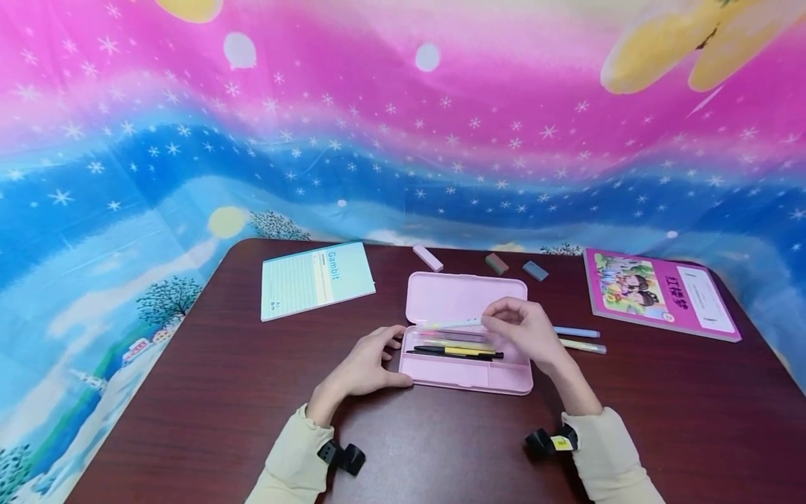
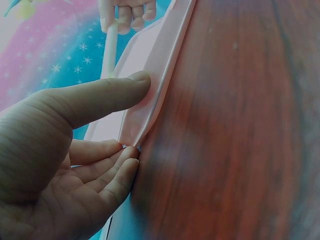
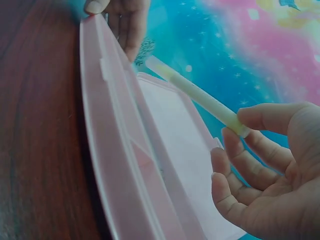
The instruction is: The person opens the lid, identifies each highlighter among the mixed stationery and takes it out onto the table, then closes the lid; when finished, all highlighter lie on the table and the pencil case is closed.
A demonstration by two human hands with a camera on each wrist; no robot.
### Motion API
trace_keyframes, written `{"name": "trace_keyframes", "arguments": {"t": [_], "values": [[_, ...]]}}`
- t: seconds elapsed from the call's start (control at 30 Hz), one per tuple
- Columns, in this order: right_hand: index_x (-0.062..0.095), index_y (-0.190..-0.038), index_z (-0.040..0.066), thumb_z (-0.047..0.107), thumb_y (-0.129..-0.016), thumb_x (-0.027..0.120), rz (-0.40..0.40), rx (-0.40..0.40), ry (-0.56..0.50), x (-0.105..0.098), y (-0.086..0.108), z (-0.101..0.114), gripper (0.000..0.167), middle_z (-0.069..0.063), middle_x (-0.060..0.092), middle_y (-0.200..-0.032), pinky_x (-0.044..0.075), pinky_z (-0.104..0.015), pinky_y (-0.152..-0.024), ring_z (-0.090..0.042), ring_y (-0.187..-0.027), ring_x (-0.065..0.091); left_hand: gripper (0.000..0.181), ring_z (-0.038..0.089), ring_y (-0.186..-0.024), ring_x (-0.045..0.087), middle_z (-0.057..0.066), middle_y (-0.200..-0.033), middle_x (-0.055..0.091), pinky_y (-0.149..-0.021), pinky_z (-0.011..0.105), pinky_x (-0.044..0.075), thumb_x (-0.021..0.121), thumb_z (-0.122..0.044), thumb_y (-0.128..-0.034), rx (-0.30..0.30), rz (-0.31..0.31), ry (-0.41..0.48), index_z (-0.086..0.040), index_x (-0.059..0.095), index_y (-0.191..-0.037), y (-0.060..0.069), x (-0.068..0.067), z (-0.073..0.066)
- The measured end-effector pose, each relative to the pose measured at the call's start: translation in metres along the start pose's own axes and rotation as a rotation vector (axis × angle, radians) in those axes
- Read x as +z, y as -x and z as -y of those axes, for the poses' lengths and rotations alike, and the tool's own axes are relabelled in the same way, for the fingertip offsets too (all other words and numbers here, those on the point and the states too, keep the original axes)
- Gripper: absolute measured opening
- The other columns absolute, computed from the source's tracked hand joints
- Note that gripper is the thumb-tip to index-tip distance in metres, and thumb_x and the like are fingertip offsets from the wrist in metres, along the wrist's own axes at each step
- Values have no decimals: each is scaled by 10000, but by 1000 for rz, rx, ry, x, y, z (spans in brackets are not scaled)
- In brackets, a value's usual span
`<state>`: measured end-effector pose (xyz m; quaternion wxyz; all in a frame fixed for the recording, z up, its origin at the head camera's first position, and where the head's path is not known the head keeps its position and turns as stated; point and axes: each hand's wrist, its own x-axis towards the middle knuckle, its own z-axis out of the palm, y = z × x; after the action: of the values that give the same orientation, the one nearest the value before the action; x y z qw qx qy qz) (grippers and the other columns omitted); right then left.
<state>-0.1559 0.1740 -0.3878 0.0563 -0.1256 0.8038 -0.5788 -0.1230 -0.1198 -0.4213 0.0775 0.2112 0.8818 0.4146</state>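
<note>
An open pink pencil case (image 1: pixel 466 276) lies on the table, its lid folded back. My left hand (image 1: pixel 365 364) holds the left end, thumb at the near corner and fingers along the side; in the left wrist view these fingers (image 2: pixel 107 175) touch its edge. My right hand (image 1: pixel 525 332) pinches a pale highlighter-like pen (image 3: pixel 202 97) with yellowish ends between thumb and fingertips, above the case. Inside the case's long compartment lie several pens, among them a yellow and black pen (image 1: pixel 462 351). The front compartments (image 1: pixel 443 371) show bare pink plastic.
Right of the case lie a blue pen (image 1: pixel 578 332) and a yellowish pen (image 1: pixel 584 346). Behind it are a pink eraser (image 1: pixel 428 257), a brown-green eraser (image 1: pixel 497 263) and a grey-blue eraser (image 1: pixel 535 271). A mint notebook (image 1: pixel 317 280) lies left, a pink book (image 1: pixel 661 294) right.
</note>
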Motion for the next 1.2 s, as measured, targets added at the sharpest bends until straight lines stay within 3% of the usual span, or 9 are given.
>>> {"name": "trace_keyframes", "arguments": {"t": [0.27, 0.47, 0.7, 0.93, 1.2], "values": [[606, -1033, -121, 91, -913, 640, -1, 26, -145, -6, 6, 6, 247, -44, 675, -867, 547, -318, -757, -189, -796, 654, 776, 189, -1040, 560, 93, -1214, 556, -832, 337, 511, 855, -232, -699, -18, 8, 0, -26, 475, -1343, 2, 1, 1], [618, -1024, -101, 87, -907, 648, -28, 0, -120, -10, 9, 6, 224, 16, 680, -842, 559, -327, -740, -176, -774, 655, 779, 189, -1044, 560, 93, -1221, 552, -838, 348, 510, 856, -229, -698, -26, 10, 5, -29, 472, -1347, 2, 2, 1], [615, -1022, -103, 105, -906, 656, -36, 4, -103, -20, 13, 5, 241, -78, 689, -856, 553, -294, -741, -230, -794, 656, 778, 195, -1050, 559, 97, -1231, 547, -842, 351, 511, 854, -221, -699, -20, 5, 7, -25, 471, -1346, 0, 1, -1], [613, -998, -101, 79, -914, 641, -45, 0, -130, -38, 26, 1, 201, -21, 700, -850, 560, -280, -752, -154, -793, 672, 786, 194, -1051, 558, 97, -1231, 547, -846, 349, 509, 855, -225, -699, -28, 8, 5, -25, 468, -1353, 1, 0, -1], [677, -954, 49, 59, -921, 627, -97, 12, -208, -67, 44, -13, 60, 28, 710, -853, 554, -239, -700, -119, -749, 674, 774, 197, -1052, 556, 91, -1212, 557, -847, 355, 509, 853, -235, -703, -21, 9, 0, -32, 474, -1347, 1, 1, 0]]}}
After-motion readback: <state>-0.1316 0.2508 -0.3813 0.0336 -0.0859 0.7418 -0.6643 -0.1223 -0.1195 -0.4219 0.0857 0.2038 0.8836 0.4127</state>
